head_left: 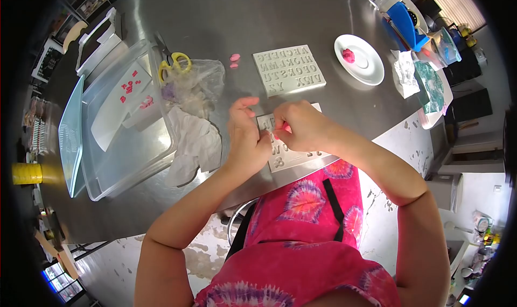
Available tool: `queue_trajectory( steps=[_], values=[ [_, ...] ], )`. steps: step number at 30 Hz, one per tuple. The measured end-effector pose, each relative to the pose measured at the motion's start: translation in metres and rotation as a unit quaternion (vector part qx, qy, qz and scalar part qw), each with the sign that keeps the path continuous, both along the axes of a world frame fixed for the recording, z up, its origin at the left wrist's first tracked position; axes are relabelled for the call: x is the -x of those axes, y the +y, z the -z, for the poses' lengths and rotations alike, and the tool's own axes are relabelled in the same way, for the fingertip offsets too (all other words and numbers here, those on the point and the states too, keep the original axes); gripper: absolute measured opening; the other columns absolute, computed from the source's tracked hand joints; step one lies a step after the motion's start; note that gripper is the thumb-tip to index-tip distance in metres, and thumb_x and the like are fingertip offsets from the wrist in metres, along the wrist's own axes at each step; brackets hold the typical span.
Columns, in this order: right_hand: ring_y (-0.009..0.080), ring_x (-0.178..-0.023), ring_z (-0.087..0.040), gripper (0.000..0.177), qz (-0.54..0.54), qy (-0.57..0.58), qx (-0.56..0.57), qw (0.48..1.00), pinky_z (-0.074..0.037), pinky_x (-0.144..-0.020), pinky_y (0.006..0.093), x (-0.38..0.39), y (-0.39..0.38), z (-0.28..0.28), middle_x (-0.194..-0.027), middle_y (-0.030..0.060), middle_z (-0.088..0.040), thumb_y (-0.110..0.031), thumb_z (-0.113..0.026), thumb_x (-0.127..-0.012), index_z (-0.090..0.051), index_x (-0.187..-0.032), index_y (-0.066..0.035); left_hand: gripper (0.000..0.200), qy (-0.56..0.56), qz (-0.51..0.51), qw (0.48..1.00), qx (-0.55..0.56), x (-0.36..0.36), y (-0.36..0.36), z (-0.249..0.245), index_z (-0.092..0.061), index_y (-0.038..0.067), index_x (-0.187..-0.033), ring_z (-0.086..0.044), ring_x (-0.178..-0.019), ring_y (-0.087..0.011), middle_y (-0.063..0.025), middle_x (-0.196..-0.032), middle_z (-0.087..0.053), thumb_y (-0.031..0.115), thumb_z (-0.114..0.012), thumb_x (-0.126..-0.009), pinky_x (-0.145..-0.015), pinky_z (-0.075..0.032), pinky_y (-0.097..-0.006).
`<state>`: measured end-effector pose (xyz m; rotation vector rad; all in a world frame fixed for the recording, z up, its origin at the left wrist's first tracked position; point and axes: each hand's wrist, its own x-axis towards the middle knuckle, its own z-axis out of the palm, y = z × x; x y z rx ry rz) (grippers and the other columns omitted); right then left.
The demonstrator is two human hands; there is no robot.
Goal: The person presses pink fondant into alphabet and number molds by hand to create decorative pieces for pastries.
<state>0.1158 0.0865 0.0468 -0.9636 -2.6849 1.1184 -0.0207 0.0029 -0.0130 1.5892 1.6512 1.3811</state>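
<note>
My right hand (302, 125) is closed over the near letter mould (293, 160), pinching a bit of pink dough (287, 128) that shows between its fingers. Beside it, my left hand (246, 140) has its thumb at the mould's left side, with the other fingers raised and apart. Letter-shaped hollows show in the mould's uncovered part; my hands hide the rest. A second letter mould (290, 70) lies just beyond. Two small pink pieces (234, 60) rest on the steel table to its left. On a white saucer (371, 73) sits a pink lump (348, 55).
At left, a clear plastic tub (97, 186) holds a white sheet with small pink letters (129, 85). Yellow-handled scissors (183, 64), a plastic bag (207, 81) and crumpled white tissue (196, 140) lie alongside. More tissue (405, 73) and a blue container (403, 24) stand at right.
</note>
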Motion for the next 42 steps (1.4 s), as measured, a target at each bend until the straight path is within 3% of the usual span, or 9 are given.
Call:
queue_trajectory(
  steps=[9,14,18,20,23,27,29,36,42],
  values=[
    [0.0285,-0.064,-0.061,0.013,0.071,0.008,0.061,0.996,-0.047,-0.058,0.0362,-0.002,-0.002,-0.006,-0.07,0.0163,-0.06,-0.007,-0.07,-0.071,-0.06,-0.07,0.001,0.062,-0.008,-0.009,1.0,-0.013,-0.002,0.001,0.001,-0.032,-0.002,-0.12,-0.043,-0.098,-0.029,-0.0158,-0.116,-0.041,-0.008,-0.05,-0.061,-0.089,-0.032,-0.0416],
    [0.028,-0.065,-0.061,0.013,-0.016,0.096,-0.088,0.991,-0.046,-0.057,0.0364,-0.004,-0.007,0.01,-0.071,0.0151,-0.06,-0.007,-0.07,-0.071,-0.059,-0.069,0.0,0.062,-0.008,-0.009,1.0,-0.006,-0.002,0.001,-0.001,-0.031,-0.002,-0.12,-0.043,-0.098,-0.0283,-0.0155,-0.116,-0.041,-0.008,-0.05,-0.061,-0.089,-0.032,-0.0414],
    [0.029,-0.064,-0.059,0.013,-0.001,0.11,-0.09,0.99,-0.046,-0.058,0.0365,-0.007,-0.008,0.004,-0.07,0.0147,-0.058,-0.006,-0.069,-0.07,-0.058,-0.068,0.0,0.062,-0.004,-0.005,1.0,-0.009,-0.003,0.002,0.0,-0.031,-0.002,-0.121,-0.042,-0.098,-0.0278,-0.0155,-0.116,-0.041,-0.008,-0.049,-0.061,-0.089,-0.032,-0.0414],
    [0.0297,-0.064,-0.058,0.013,0.07,0.017,0.096,0.993,-0.046,-0.058,0.0366,-0.007,0.0,-0.011,-0.07,0.014,-0.057,-0.005,-0.068,-0.071,-0.057,-0.067,0.0,0.062,-0.009,-0.007,1.0,-0.012,-0.002,0.001,0.0,-0.031,-0.002,-0.121,-0.042,-0.098,-0.0277,-0.0154,-0.117,-0.041,-0.008,-0.049,-0.062,-0.089,-0.032,-0.0414],
    [0.0272,-0.065,-0.058,0.014,-0.038,0.082,-0.043,0.995,-0.045,-0.057,0.036,-0.01,-0.002,0.009,-0.07,0.0127,-0.058,-0.007,-0.069,-0.074,-0.058,-0.068,0.0,0.062,-0.03,-0.006,1.0,0.001,-0.001,-0.001,0.001,-0.031,-0.002,-0.121,-0.042,-0.099,-0.0283,-0.0152,-0.118,-0.04,-0.007,-0.051,-0.062,-0.089,-0.032,-0.0417],
    [0.0259,-0.066,-0.058,0.013,-0.051,0.096,-0.042,0.993,-0.044,-0.057,0.0357,-0.012,0.003,0.004,-0.071,0.0122,-0.058,-0.008,-0.068,-0.076,-0.058,-0.072,-0.001,0.068,0.023,0.013,1.0,0.001,0.001,0.0,0.0,-0.028,0.0,-0.121,-0.035,-0.097,-0.0206,-0.0122,-0.12,-0.036,-0.004,-0.061,-0.062,-0.091,-0.031,-0.0342],
    [0.0265,-0.066,-0.058,0.01,0.003,0.009,0.071,0.997,-0.044,-0.059,0.036,-0.012,0.012,-0.008,-0.072,0.0127,-0.058,-0.007,-0.066,-0.077,-0.058,-0.077,-0.001,0.068,0.029,0.016,0.999,-0.001,0.0,0.0,-0.001,-0.028,0.0,-0.121,-0.034,-0.097,-0.0205,-0.0118,-0.12,-0.035,-0.004,-0.062,-0.062,-0.091,-0.031,-0.0341],
    [0.0312,-0.067,-0.062,0.001,-0.039,0.072,-0.011,0.997,-0.047,-0.058,0.0371,-0.009,0.008,0.001,-0.071,0.0163,-0.061,0.001,-0.059,-0.073,-0.058,-0.074,0.001,0.067,0.037,0.0,0.999,0.017,-0.004,-0.002,-0.005,-0.028,0.0,-0.121,-0.034,-0.098,-0.0209,-0.0108,-0.119,-0.036,-0.003,-0.063,-0.063,-0.09,-0.031,-0.0343],
    [0.0295,-0.07,-0.06,0.008,-0.014,0.017,0.034,0.999,-0.046,-0.061,0.037,-0.008,0.006,-0.005,-0.077,0.0152,-0.06,-0.003,-0.065,-0.073,-0.057,-0.073,0.0,0.065,-0.018,0.016,1.0,0.019,0.002,0.001,0.0,-0.03,-0.001,-0.12,-0.038,-0.099,-0.0249,-0.0133,-0.119,-0.038,-0.003,-0.058,-0.062,-0.092,-0.03,-0.0373]
  ],
)
